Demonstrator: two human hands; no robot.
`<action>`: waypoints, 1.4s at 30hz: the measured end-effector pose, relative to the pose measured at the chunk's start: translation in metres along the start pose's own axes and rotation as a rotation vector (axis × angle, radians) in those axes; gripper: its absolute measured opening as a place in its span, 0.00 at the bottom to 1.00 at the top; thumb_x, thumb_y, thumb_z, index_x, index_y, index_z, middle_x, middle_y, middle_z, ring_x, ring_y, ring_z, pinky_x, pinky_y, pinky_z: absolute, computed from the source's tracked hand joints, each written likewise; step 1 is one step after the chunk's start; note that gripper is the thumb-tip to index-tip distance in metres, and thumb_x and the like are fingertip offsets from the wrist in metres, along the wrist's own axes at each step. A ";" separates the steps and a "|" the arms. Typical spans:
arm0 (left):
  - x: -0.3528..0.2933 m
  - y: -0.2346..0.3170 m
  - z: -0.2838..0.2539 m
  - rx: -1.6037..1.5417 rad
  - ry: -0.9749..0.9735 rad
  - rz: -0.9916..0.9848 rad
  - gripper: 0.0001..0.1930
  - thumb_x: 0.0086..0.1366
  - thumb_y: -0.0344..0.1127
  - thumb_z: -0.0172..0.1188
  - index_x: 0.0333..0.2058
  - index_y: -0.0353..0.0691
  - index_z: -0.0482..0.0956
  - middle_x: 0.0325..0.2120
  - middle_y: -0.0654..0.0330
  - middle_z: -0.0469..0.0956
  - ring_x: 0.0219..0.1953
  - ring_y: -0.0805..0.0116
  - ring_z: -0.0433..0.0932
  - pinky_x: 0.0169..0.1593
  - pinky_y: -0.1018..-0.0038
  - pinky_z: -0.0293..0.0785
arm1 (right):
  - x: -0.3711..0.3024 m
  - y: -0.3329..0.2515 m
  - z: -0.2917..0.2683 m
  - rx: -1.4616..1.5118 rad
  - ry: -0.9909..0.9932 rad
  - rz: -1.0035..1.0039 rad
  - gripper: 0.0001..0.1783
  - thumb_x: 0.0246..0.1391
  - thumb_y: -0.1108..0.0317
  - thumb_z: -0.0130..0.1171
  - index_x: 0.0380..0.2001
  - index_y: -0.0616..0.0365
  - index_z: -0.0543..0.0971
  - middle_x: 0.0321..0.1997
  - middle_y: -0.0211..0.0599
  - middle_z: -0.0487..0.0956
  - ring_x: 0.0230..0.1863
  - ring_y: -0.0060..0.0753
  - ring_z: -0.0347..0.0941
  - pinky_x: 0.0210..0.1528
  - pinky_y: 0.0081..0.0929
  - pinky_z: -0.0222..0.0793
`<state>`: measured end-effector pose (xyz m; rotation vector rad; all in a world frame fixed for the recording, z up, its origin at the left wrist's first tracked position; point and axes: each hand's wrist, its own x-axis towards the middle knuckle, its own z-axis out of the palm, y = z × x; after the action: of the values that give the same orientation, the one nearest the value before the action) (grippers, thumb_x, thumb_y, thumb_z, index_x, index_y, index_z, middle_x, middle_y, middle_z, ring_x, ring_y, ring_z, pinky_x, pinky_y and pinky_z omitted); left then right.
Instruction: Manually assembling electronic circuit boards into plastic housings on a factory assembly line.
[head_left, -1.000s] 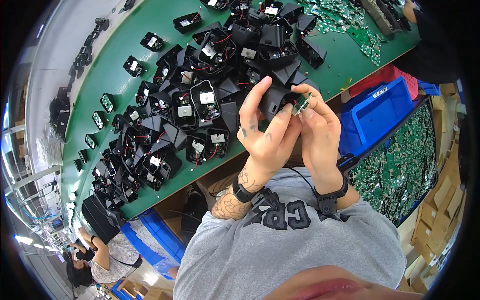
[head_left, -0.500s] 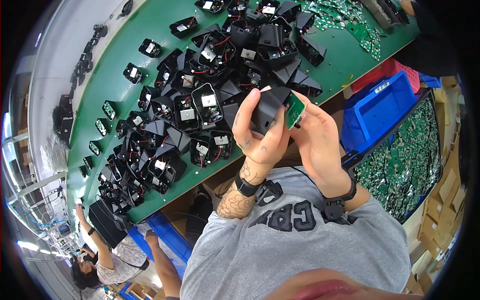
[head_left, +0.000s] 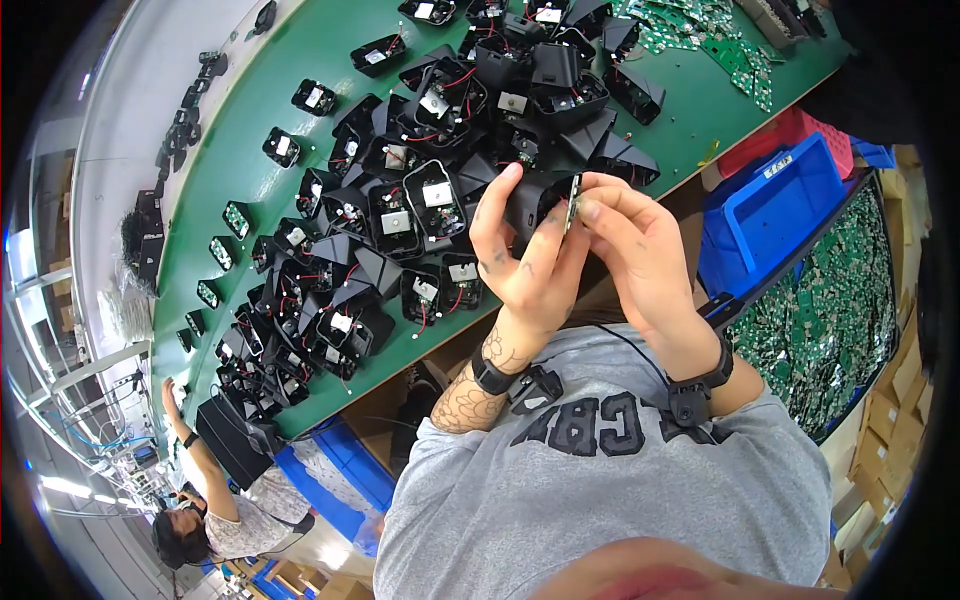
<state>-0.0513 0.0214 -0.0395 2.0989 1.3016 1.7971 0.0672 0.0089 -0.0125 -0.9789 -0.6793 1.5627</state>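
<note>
In front of my chest, my left hand (head_left: 528, 275) is closed around a black plastic housing (head_left: 526, 208), its thumb and fingers on either side. A circuit board (head_left: 573, 205) stands nearly edge-on at the housing's right side. My right hand (head_left: 640, 245) pinches that board between thumb and fingers. The left fingers reach close against the board too; whether they also press on it is hard to tell. Just beyond my hands, many similar black housings (head_left: 437, 205) lie heaped on the green table (head_left: 235, 165), with red wires and pale metal parts inside.
A blue bin (head_left: 735, 225) stands right of my hands, beside a container full of green circuit boards (head_left: 810, 320). More boards (head_left: 740, 60) lie at the table's far right. A person (head_left: 230, 520) works at the lower left. Cardboard boxes (head_left: 880, 440) are stacked at the right.
The circuit board has turned from showing its green face to edge-on. My right fingers have closed into a pinch on it. The housing stays in my left hand, and the whole view has shifted slightly.
</note>
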 end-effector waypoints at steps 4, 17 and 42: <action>0.013 0.002 -0.010 -0.019 -0.057 -0.145 0.12 0.44 0.21 0.67 0.30 0.37 0.79 0.51 0.48 0.66 0.40 0.59 0.76 0.38 0.72 0.75 | 0.011 -0.016 0.004 -0.237 -0.042 -0.158 0.06 0.51 0.77 0.57 0.34 0.62 0.77 0.46 0.31 0.73 0.46 0.22 0.69 0.49 0.23 0.65; 0.038 0.008 -0.064 -0.454 -0.558 -0.744 0.27 0.52 0.26 0.63 0.52 0.44 0.67 0.44 0.62 0.71 0.34 0.76 0.71 0.33 0.81 0.68 | 0.021 -0.023 -0.012 -0.362 -0.130 -0.159 0.06 0.49 0.78 0.61 0.33 0.64 0.76 0.29 0.30 0.76 0.26 0.17 0.69 0.27 0.14 0.64; 0.028 0.025 -0.051 -0.917 -0.415 -0.922 0.39 0.62 0.24 0.53 0.67 0.42 0.42 0.49 0.57 0.69 0.52 0.69 0.68 0.58 0.71 0.61 | 0.008 -0.034 0.009 -0.685 -0.130 -0.194 0.11 0.44 0.81 0.63 0.34 0.65 0.76 0.34 0.34 0.79 0.35 0.18 0.75 0.37 0.16 0.70</action>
<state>-0.0823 0.0010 0.0120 1.0093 0.8282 1.1018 0.0756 0.0244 0.0184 -1.2614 -1.4138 1.2408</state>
